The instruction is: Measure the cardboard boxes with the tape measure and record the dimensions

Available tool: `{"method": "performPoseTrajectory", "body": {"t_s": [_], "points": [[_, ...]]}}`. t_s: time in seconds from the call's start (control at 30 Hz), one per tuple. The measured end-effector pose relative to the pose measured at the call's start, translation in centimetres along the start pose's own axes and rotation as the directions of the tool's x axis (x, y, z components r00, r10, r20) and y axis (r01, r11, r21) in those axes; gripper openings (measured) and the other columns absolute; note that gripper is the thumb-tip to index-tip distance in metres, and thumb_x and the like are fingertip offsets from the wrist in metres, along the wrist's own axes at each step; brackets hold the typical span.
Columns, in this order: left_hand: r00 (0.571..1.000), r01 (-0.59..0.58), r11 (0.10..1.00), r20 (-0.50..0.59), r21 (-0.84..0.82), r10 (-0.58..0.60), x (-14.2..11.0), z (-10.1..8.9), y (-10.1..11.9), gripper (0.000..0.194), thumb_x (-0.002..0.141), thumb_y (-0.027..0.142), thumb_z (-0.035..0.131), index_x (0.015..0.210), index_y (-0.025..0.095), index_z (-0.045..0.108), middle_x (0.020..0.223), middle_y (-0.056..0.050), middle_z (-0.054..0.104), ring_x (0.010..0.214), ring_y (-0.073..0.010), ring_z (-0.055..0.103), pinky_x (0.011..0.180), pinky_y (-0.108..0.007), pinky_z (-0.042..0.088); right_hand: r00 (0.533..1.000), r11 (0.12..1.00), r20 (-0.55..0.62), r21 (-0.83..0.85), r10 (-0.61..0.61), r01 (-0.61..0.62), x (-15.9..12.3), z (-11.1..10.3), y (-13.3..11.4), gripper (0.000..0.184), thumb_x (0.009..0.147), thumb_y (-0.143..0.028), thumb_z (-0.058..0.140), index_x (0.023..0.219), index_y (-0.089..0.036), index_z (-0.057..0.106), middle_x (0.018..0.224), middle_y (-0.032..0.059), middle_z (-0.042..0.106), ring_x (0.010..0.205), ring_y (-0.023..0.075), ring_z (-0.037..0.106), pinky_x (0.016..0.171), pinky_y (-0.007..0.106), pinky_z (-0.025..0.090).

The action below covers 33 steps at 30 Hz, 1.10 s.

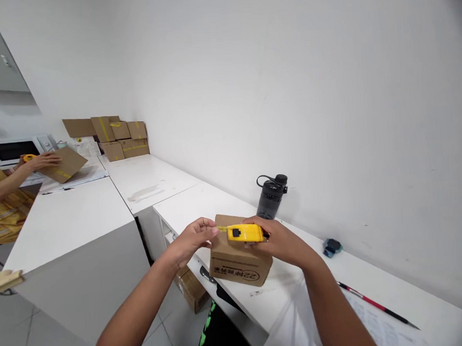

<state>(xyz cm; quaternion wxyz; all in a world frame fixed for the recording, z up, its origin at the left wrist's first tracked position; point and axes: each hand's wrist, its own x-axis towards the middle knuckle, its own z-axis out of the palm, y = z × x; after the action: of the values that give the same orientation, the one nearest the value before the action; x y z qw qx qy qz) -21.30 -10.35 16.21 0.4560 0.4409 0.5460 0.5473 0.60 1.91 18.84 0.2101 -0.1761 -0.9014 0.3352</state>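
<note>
A small cardboard box (pixel 240 264) with dark printing stands on the white table in front of me. Above its top face, my right hand (pixel 272 234) grips a yellow tape measure (pixel 245 233) with a black button. My left hand (pixel 198 238) pinches the end of the short yellow blade sticking out of the case, near the box's left edge. The fingers of my right hand wrap around the case's right end and partly hide it.
Behind the box stands a black bottle (pixel 270 195). A dark blue object (pixel 332 247), a red-black pen (pixel 374 302) and written paper lie to the right. Left, a co-worker's hand (pixel 46 161) holds a carton (pixel 68 164). Stacked boxes (pixel 121 143) fill the far corner; another box (pixel 193 289) sits below.
</note>
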Motion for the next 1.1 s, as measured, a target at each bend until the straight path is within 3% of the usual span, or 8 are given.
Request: {"method": "performPoseTrajectory", "body": {"t_s": [0.13, 0.23, 0.33, 0.43, 0.57, 0.67, 0.83, 1.1], "points": [[0.993, 0.023, 0.994, 0.113, 0.109, -0.035, 1.8, 0.7, 0.0, 0.044, 0.076, 0.053, 0.07, 0.102, 0.018, 0.063, 0.085, -0.002, 0.062, 0.074, -0.0122, 0.053, 0.069, -0.026, 0.04, 0.999, 0.999, -0.036, 0.015, 0.029, -0.029, -0.4, 0.7, 1.6, 0.04, 0.073, -0.029, 0.069, 0.112, -0.026, 0.063, 0.115, 0.0032, 0.067, 0.1, 0.0243, 0.062, 0.086, 0.036, 0.048], [0.99, 0.003, 0.994, 0.142, 0.113, -0.019, 2.1, 1.4, 0.2, 0.04, 0.072, 0.049, 0.076, 0.092, 0.016, 0.064, 0.081, -0.002, 0.062, 0.072, -0.0118, 0.053, 0.068, -0.026, 0.039, 0.999, 1.0, -0.047, 0.027, 0.014, -0.013, -0.6, 0.9, 1.8, 0.042, 0.074, -0.03, 0.07, 0.115, -0.027, 0.063, 0.116, 0.0028, 0.068, 0.103, 0.0237, 0.062, 0.09, 0.037, 0.047], [0.992, -0.013, 0.995, 0.122, 0.101, 0.001, 1.8, 1.5, 0.5, 0.036, 0.068, 0.044, 0.079, 0.079, 0.016, 0.06, 0.072, 0.0, 0.06, 0.065, -0.0095, 0.048, 0.061, -0.023, 0.036, 0.999, 0.998, -0.034, 0.055, 0.034, -0.032, -1.2, 0.0, 1.5, 0.039, 0.076, -0.031, 0.069, 0.114, -0.028, 0.064, 0.119, 0.0022, 0.067, 0.106, 0.0234, 0.061, 0.093, 0.036, 0.046], [0.997, -0.032, 0.997, 0.068, 0.071, 0.028, 1.6, 0.8, 0.7, 0.037, 0.07, 0.045, 0.077, 0.073, 0.017, 0.052, 0.067, 0.003, 0.054, 0.059, -0.0076, 0.041, 0.055, -0.022, 0.031, 0.99, 0.991, -0.058, 0.045, 0.132, -0.13, -2.3, -2.0, 2.0, 0.038, 0.076, -0.034, 0.069, 0.113, -0.029, 0.063, 0.119, 0.0022, 0.066, 0.105, 0.0243, 0.061, 0.091, 0.037, 0.047], [0.991, -0.062, 0.995, -0.115, 0.075, 0.07, 2.3, -0.8, 0.1, 0.038, 0.07, 0.046, 0.075, 0.081, 0.019, 0.05, 0.065, 0.005, 0.05, 0.056, -0.0079, 0.039, 0.055, -0.022, 0.032, 0.931, 0.951, -0.207, 0.137, 0.301, -0.277, -3.9, -4.9, 4.8, 0.043, 0.076, -0.042, 0.07, 0.115, -0.028, 0.059, 0.111, 0.0031, 0.069, 0.099, 0.025, 0.063, 0.084, 0.037, 0.051], [0.982, 0.024, 0.989, -0.189, 0.149, 0.005, 3.3, -1.7, -1.2, 0.043, 0.07, 0.049, 0.073, 0.092, 0.021, 0.048, 0.069, 0.005, 0.054, 0.054, -0.0085, 0.038, 0.055, -0.024, 0.032, 0.912, 0.918, -0.21, 0.266, 0.352, -0.293, -4.6, -6.2, 7.3, 0.051, 0.078, -0.042, 0.069, 0.125, -0.028, 0.055, 0.115, 0.0043, 0.069, 0.106, 0.0261, 0.063, 0.088, 0.038, 0.051], [0.975, 0.098, 0.962, -0.216, 0.253, -0.043, 4.7, -2.0, -3.6, 0.048, 0.07, 0.05, 0.07, 0.099, 0.021, 0.045, 0.074, 0.003, 0.057, 0.062, -0.0115, 0.043, 0.058, -0.024, 0.035, 0.921, 0.899, -0.126, 0.301, 0.367, -0.317, -4.5, -6.2, 9.4, 0.055, 0.076, -0.038, 0.07, 0.128, -0.028, 0.056, 0.114, 0.0056, 0.07, 0.107, 0.0278, 0.063, 0.094, 0.043, 0.05], [0.982, 0.101, 0.943, -0.186, 0.317, -0.043, 4.9, -0.5, -3.9, 0.047, 0.071, 0.058, 0.065, 0.094, 0.021, 0.044, 0.067, 0.006, 0.047, 0.056, -0.0103, 0.038, 0.055, -0.024, 0.031, 0.952, 0.92, -0.089, 0.299, 0.293, -0.255, -3.4, -5.0, 9.0, 0.054, 0.076, -0.035, 0.068, 0.128, -0.023, 0.056, 0.116, 0.0064, 0.068, 0.106, 0.0245, 0.062, 0.093, 0.039, 0.048]]}}
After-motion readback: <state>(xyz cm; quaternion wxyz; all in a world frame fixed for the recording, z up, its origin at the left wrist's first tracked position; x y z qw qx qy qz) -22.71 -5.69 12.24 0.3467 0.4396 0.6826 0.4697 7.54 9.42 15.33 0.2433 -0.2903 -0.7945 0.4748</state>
